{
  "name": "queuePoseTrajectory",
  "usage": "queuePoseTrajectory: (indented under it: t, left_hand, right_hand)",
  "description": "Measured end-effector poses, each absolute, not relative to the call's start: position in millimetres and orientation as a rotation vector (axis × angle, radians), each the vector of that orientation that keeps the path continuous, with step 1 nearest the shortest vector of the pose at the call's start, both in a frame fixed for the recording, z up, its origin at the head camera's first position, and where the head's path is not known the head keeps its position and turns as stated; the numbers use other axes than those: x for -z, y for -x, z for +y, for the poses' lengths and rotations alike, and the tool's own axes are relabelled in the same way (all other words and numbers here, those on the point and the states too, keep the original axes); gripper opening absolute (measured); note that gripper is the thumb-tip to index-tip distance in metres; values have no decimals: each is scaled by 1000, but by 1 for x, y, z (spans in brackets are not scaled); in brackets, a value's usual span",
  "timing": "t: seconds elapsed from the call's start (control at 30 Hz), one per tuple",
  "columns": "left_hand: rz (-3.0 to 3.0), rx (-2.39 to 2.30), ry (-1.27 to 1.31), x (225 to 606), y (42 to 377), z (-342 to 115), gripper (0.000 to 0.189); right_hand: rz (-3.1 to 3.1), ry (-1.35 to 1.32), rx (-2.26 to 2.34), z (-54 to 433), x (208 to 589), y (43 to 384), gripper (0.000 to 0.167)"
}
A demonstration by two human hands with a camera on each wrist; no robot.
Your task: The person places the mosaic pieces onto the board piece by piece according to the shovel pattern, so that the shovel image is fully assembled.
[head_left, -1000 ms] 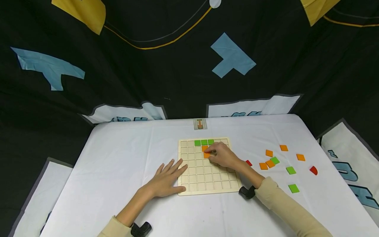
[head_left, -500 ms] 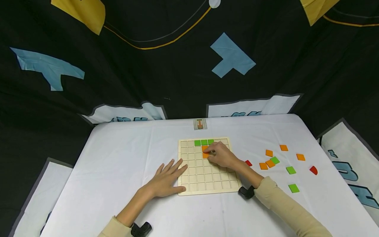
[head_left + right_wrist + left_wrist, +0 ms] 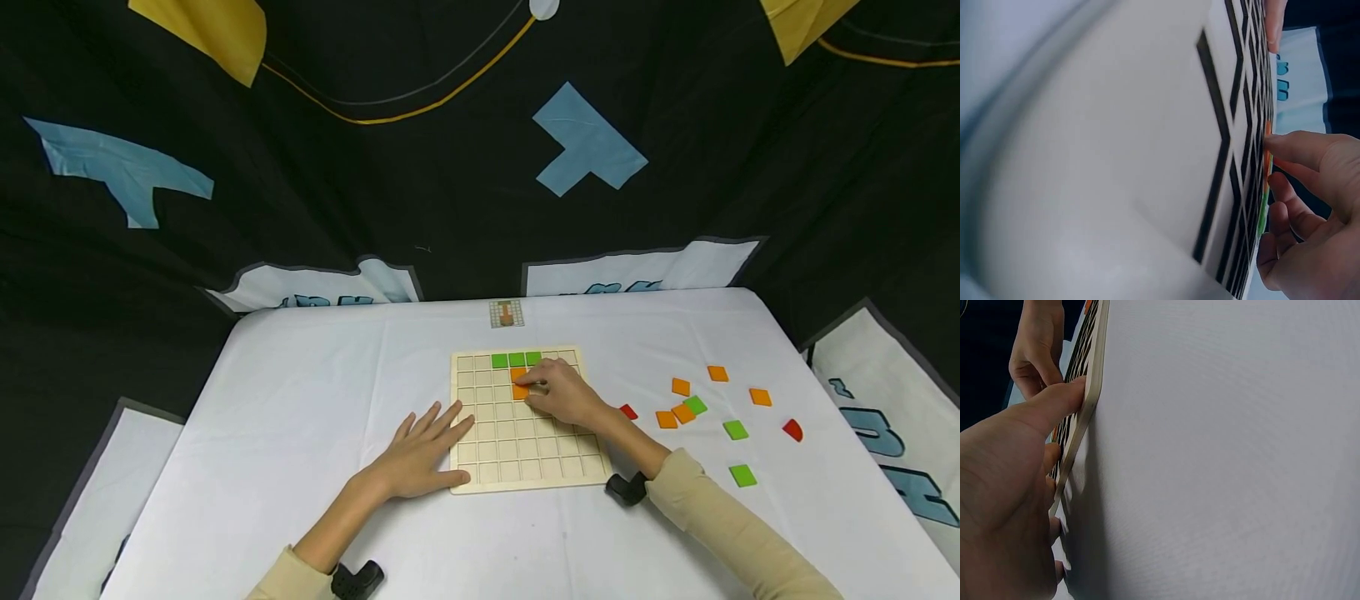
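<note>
Pale wood makes the gridded board (image 3: 496,467), which lies flat on a white cloth (image 3: 300,375). Five tiles are down on it: three green tiles (image 3: 517,359) side by side in the board's far row, and two orange tiles (image 3: 520,392) in a column running from the middle green one towards the person. The right hand (image 3: 564,396) is over the board with thumb and forefinger at the orange column; they touch there, but I cannot tell whether they pinch a tile or only nudge it. Its other fingers are bent. The left hand (image 3: 420,454) lies spread at the board's left edge, fingers straight and gripping nothing, thumb on the near corner.

Left over to the right of the board are five loose orange tiles (image 3: 717,373), three loose green tiles (image 3: 736,430), a rounded red piece (image 3: 792,430) and another red piece (image 3: 628,412) partly behind the forearm. If all of these belong on the board, about a third of the work looks done. Just beyond the board's far edge lies a small picture card (image 3: 506,314), its details too small to check against the tiles.
</note>
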State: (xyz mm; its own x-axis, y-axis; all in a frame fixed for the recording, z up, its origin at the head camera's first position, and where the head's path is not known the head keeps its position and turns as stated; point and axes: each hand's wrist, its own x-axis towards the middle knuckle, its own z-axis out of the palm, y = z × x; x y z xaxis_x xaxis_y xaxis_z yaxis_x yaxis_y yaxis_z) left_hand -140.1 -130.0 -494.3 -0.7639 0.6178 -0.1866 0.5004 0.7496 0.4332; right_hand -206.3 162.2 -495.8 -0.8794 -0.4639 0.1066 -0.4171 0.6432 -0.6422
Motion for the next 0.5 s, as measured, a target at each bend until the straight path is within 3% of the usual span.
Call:
queuePoseTrajectory:
  t: [0.5]
  left_hand:
    - [2631,-522,-869,493,140,-129,79]
  right_hand:
    - [2854,540,1215,218,480,198,28]
